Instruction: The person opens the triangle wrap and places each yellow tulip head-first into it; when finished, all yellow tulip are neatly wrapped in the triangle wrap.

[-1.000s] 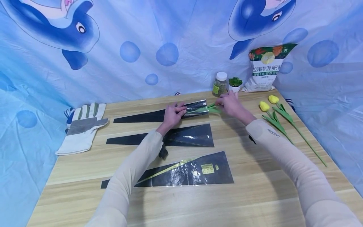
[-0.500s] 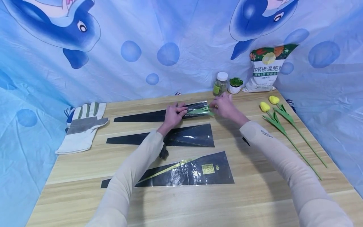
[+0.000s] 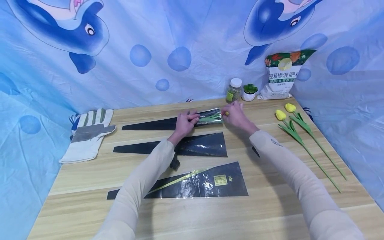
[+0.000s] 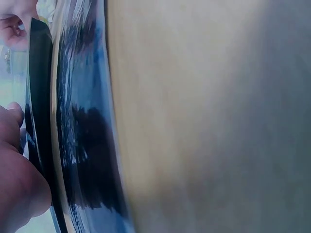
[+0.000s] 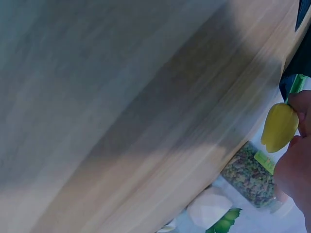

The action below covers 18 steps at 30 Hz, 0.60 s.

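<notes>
Farthest back of the black flower sleeves is one (image 3: 151, 124) with a clear front, lying wide end to the right. My left hand (image 3: 183, 124) holds it around its middle, thumb and fingers at its edge. Inside its clear part show the green leaves (image 3: 210, 118) of a yellow tulip. Just outside the sleeve's mouth, my right hand (image 3: 236, 114) pinches this tulip close below its yellow head (image 5: 280, 127). In the left wrist view the left hand (image 4: 22, 170) is beside the dark sleeve edge (image 4: 41, 92); its fingertips are partly hidden.
Two more flower sleeves, one plain (image 3: 204, 145) and one with gold print (image 3: 198, 183), lie nearer. Two yellow tulips (image 3: 303, 141) lie at right. A white work glove (image 3: 87, 136) is at left. A jar (image 3: 234, 90), potted succulent (image 3: 249, 92) and fertilizer bag (image 3: 279, 76) stand behind.
My right hand has moved left toward the sleeve's mouth, and the tulip's leaves have slid deeper into the sleeve. The left hand has stayed on the sleeve.
</notes>
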### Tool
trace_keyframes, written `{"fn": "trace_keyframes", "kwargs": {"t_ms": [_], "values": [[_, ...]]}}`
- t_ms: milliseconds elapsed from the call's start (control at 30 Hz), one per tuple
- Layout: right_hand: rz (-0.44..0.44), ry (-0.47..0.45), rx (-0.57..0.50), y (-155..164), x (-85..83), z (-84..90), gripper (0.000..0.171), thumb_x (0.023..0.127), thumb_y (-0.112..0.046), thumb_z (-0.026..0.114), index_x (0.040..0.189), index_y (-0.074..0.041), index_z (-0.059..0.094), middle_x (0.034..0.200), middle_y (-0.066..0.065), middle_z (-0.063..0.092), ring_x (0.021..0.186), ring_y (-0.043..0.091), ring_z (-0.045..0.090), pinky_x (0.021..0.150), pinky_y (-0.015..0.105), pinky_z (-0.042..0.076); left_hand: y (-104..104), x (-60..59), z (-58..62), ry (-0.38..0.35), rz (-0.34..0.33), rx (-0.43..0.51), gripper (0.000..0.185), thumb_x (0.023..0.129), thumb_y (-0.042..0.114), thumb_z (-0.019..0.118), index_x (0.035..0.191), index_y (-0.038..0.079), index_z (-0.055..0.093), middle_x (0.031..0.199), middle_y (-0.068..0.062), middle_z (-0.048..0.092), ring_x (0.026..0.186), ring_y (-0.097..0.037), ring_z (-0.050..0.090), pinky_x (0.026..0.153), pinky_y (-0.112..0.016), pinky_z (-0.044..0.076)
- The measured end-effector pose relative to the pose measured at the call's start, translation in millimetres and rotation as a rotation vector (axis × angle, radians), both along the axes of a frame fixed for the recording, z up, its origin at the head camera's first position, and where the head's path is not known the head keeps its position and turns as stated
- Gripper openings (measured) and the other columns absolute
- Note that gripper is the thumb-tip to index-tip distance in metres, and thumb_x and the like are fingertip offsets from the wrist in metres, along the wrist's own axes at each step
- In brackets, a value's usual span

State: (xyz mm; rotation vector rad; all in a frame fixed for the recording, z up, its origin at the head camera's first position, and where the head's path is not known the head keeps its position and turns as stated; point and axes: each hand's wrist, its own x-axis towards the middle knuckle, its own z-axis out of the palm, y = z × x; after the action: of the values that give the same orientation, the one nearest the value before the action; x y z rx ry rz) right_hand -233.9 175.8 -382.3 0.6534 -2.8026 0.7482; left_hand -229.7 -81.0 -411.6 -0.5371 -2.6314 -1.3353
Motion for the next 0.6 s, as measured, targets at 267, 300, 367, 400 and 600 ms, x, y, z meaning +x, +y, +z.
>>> {"fn": "trace_keyframes", "kwargs": {"t_ms": [267,300,367,400,600], "values": [[-0.008,-0.001,-0.050,-5,-0.9,-7.0,0.013,0.080,0.006,0.073,0.083,-0.006,0.069,0.089,0.008,0.071,0.095,0.033,0.044,0.095,0.055,0.025,2,1.7,0.6,-0.003,0.007,-0.001,0.018,0.094,0.008,0.070,0.110,0.002,0.076,0.129,-0.013,0.064,0.137,-0.043,0.040,0.117,-0.062,0.009],[-0.007,-0.002,-0.053,-5,-0.6,-7.2,0.013,0.079,0.006,0.073,0.083,-0.005,0.069,0.088,0.008,0.071,0.095,0.033,0.044,0.095,0.055,0.025,2,1.7,0.3,-0.006,0.008,-0.002,0.018,0.094,0.008,0.070,0.110,0.002,0.075,0.129,-0.013,0.064,0.138,-0.043,0.040,0.117,-0.061,0.009],[-0.003,0.003,-0.053,-6,-0.7,-8.1,0.012,0.080,0.006,0.074,0.084,-0.005,0.070,0.088,0.008,0.071,0.096,0.034,0.045,0.094,0.056,0.025,2,1.7,-0.4,-0.010,0.011,-0.004,0.019,0.094,0.008,0.070,0.111,0.002,0.075,0.130,-0.013,0.064,0.138,-0.043,0.040,0.117,-0.061,0.009],[0.000,0.002,-0.055,-6,-1.0,-8.3,0.012,0.080,0.006,0.074,0.084,-0.005,0.070,0.089,0.008,0.071,0.096,0.034,0.045,0.094,0.055,0.025,1,1.7,-0.7,-0.009,0.013,-0.005,0.019,0.094,0.008,0.070,0.111,0.002,0.075,0.130,-0.013,0.064,0.138,-0.043,0.040,0.117,-0.061,0.009],[0.038,-0.034,-0.079,8,1.2,0.4,0.017,0.081,0.002,0.073,0.097,-0.005,0.071,0.107,0.012,0.071,0.108,0.038,0.047,0.104,0.061,0.021,1,1.7,-0.8,0.003,0.011,-0.004,0.019,0.094,0.008,0.070,0.111,0.001,0.075,0.129,-0.013,0.064,0.137,-0.043,0.041,0.117,-0.061,0.010]]}}
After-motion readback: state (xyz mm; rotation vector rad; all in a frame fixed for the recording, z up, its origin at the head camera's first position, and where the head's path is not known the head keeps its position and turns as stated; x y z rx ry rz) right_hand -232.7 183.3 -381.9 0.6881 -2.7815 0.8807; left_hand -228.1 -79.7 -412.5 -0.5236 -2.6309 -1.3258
